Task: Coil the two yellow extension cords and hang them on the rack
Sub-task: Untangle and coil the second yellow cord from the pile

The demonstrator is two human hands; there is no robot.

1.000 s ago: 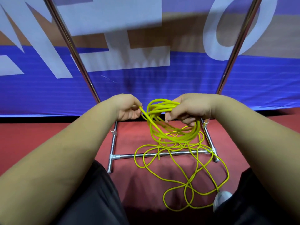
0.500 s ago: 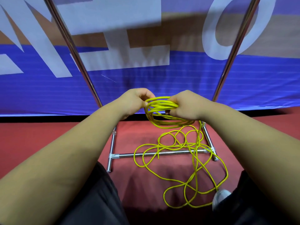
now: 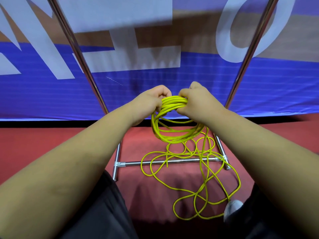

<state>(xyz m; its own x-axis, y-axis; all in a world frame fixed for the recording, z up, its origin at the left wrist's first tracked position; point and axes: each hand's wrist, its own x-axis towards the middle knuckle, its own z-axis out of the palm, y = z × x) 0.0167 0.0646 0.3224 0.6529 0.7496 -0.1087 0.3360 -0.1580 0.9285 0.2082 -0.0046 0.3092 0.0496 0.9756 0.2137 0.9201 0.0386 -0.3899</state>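
A coil of yellow cord (image 3: pixel 174 133) hangs from both my hands in front of me. My left hand (image 3: pixel 151 100) grips the top of the coil on its left side. Close beside it, my right hand (image 3: pixel 198 100) grips the same bundle of loops. From the coil the loose yellow cord (image 3: pixel 203 183) trails down in tangled loops over the red floor and across the rack's low crossbar (image 3: pixel 155 163). The metal rack's two slanted poles (image 3: pixel 77 54) rise on either side of my hands. I cannot tell one cord from two.
A blue and white banner (image 3: pixel 155 80) stands right behind the rack. The rack's floor feet (image 3: pixel 116 168) lie on red carpet. My grey shoe (image 3: pixel 232 208) touches the loose loops at lower right; my dark trouser legs fill the bottom corners.
Both hands rose and came closer together. My left hand brought a strand to the bundle and now grips it. The hanging coil lifted higher and more cord left the floor.
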